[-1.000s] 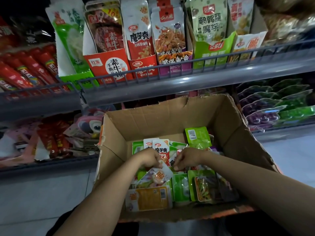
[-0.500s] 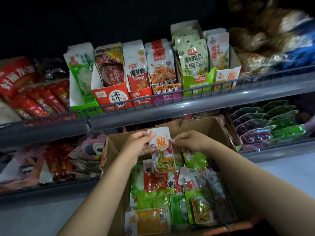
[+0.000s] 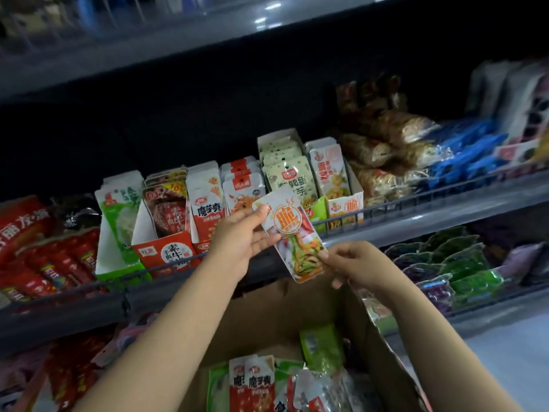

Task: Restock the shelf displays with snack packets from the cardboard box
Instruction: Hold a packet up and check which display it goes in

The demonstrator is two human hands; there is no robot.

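A white snack packet [image 3: 289, 233] with an orange round label is held up in front of the middle shelf. My left hand [image 3: 240, 236] pinches its upper left edge with thumb and fingers. My right hand [image 3: 353, 263] pinches its lower right corner. The packet tilts, its top toward the upper left. Below it stands the open cardboard box [image 3: 267, 310], holding several red, white and green packets [image 3: 252, 385]. Behind the packet, on the shelf, stand open display cartons [image 3: 344, 185] filled with upright packets.
A wire rail [image 3: 416, 200] runs along the front of the middle shelf. Red sausage packs [image 3: 53, 257] lie at the left, brown and blue bags [image 3: 416, 150] at the right. The lower shelf holds purple and green jelly cups [image 3: 451, 263]. A dark shelf board [image 3: 208, 34] hangs overhead.
Both hands picked the orange-label packet out of the box and lifted it up to the middle shelf's display cartons. The view has tilted upward.
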